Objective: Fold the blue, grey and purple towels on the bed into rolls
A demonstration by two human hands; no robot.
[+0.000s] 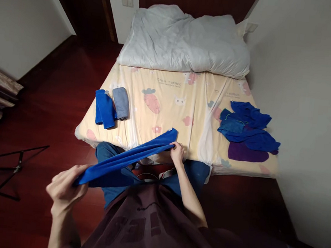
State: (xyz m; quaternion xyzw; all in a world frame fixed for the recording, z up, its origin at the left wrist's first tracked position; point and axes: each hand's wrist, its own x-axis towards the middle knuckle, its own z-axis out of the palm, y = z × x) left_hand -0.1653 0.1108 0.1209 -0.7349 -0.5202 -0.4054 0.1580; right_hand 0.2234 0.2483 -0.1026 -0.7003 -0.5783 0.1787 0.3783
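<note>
While the left hand [67, 184] curls its fingers shut around one end of a blue cloth [129, 157], the right hand [177, 153] pinches the other end, and I see it drawn long at the near side of the bed [172, 87]. A folded blue bundle [103, 107] and grey roll [120, 103] lie left, a crumpled pile [247, 128] right.

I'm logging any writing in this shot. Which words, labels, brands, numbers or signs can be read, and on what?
No text can be read with certainty.
Patterned bedsheet: small lettering, too small and blurred to read.
Dark shirt: large letters and a smaller line, too dim and blurred to read.
</note>
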